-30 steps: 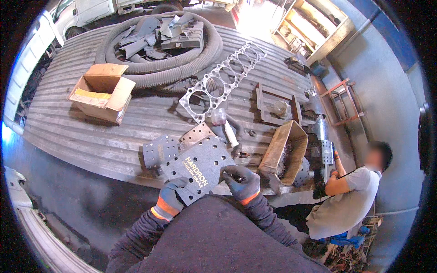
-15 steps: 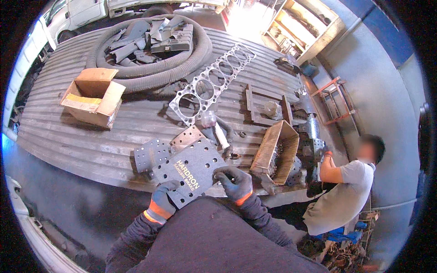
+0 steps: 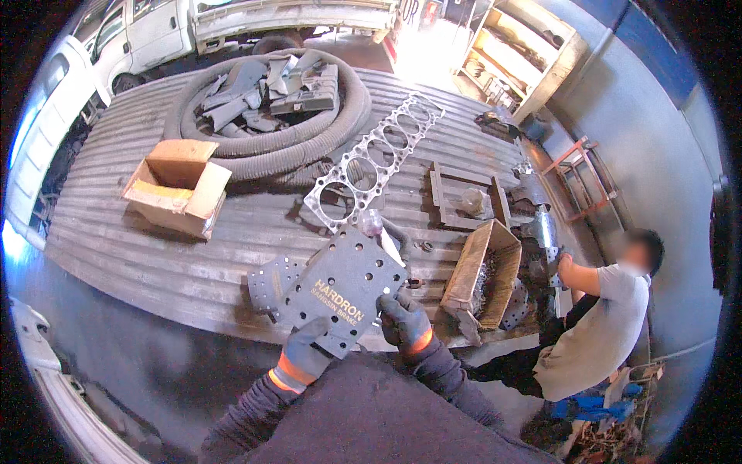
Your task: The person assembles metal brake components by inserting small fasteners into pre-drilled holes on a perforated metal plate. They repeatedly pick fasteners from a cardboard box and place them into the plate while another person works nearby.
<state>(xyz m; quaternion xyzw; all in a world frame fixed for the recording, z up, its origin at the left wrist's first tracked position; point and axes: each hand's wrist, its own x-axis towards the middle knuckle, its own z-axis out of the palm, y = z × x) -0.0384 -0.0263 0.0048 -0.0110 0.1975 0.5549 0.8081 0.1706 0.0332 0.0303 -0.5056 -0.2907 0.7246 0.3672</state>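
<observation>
A dark grey brake lining (image 3: 340, 267), drilled with several holes and printed with yellow lettering, is held up in front of me. Gripping its lower left edge is my left hand (image 3: 303, 348), in a grey glove with an orange cuff, thumb over the face. At the lower right edge, my right hand (image 3: 403, 321) is closed in a pinch; whatever its fingers hold is too small to make out. A pale spot shows in the hole just above those fingertips. Another drilled lining (image 3: 269, 284) lies on the table behind, partly covered. A white bottle (image 3: 391, 249) is partly hidden beyond.
On the ribbed table (image 3: 100, 255) are a cardboard box (image 3: 176, 203), a coiled hose (image 3: 270, 168) around grey plastic parts, a metal gasket (image 3: 360, 175), a metal frame (image 3: 464, 220) and an open carton of small metal pieces (image 3: 506, 267). A co-worker (image 3: 599, 325) crouches at right.
The view has shifted, so the scene sits lower and further right. My left hand still holds the lining; the right hand's pinching fingers have moved slightly down along its right edge.
</observation>
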